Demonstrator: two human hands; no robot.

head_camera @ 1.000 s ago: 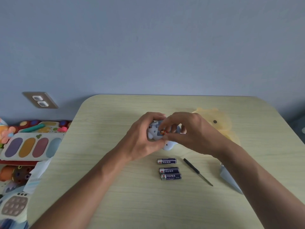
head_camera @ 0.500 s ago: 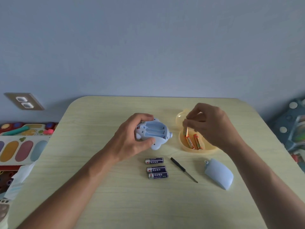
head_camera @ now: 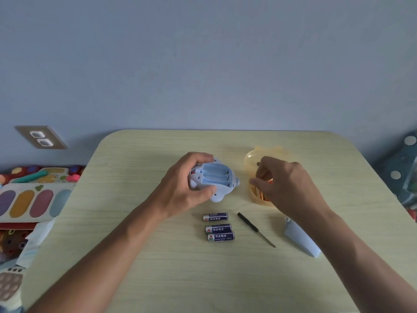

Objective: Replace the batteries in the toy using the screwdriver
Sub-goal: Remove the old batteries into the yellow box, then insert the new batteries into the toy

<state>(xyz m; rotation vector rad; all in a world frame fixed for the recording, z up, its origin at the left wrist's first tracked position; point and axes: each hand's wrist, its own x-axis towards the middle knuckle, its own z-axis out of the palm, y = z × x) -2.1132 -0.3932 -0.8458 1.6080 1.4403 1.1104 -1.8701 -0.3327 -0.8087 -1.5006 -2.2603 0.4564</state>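
The left hand (head_camera: 184,185) has its fingers (head_camera: 200,156) curled over the far side of the blue toy (head_camera: 214,179) and its thumb pressed on the near side, so it grips the toy and holds it belly up on the tabletop (head_camera: 158,267). The battery slots in the toy are open to the camera and look bare. The right hand (head_camera: 286,184) is over the yellow bowl (head_camera: 252,161), just to the right of the toy. Its fingers bend down loosely toward the orange batteries (head_camera: 259,192) in the bowl, and the hand hides most of them, so you cannot tell if it is holding one or only touching. Nearer to the person, just below the toy, three dark blue batteries (head_camera: 217,228) lie on their sides, one above the next. The two nearest ones touch each other, and the far one lies a little apart. Right beside them, on the right, lies the black screwdriver (head_camera: 256,229), slanted, with its handle toward the toy and its thin tip pointing to the person's right. Farther right, partly under the right arm, lies the blue cover (head_camera: 300,240). Off the left edge of the tabletop there are bright toys on the floor (head_camera: 27,202). On the blue wall (head_camera: 203,64) behind them is a wall socket (head_camera: 41,137).
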